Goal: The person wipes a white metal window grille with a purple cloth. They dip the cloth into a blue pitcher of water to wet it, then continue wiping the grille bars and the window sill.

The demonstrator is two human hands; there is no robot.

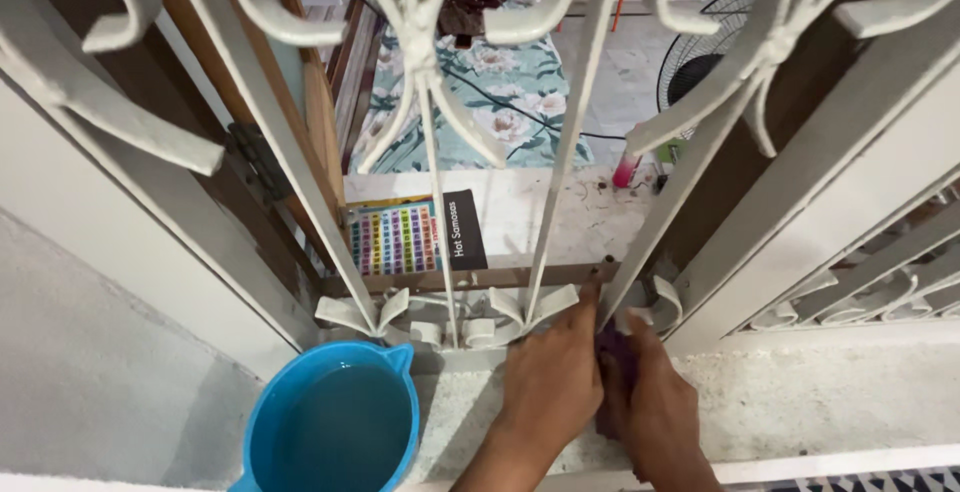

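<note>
Purple cloth (pixel 615 352) is gripped between both hands, left hand (pixel 553 372) and right hand (pixel 655 407), pressed against the white gate (pixel 560 152) base, lower middle of frame; blue basin (pixel 335 422) sits lower left, scrubbing looks unfinished.

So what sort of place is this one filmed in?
Probably the doorway of a home: a white scrolled metal gate stands at the threshold, with a floral mattress and a standing fan on the floor inside.

A flat rectangular chart of small multicoloured squares (pixel 393 238) is seen lying on the pale floor behind the gate bars. Just beside it, at its right edge, a narrow black rectangular label with white print (pixel 464 230) is laid, slightly tilted.
</note>
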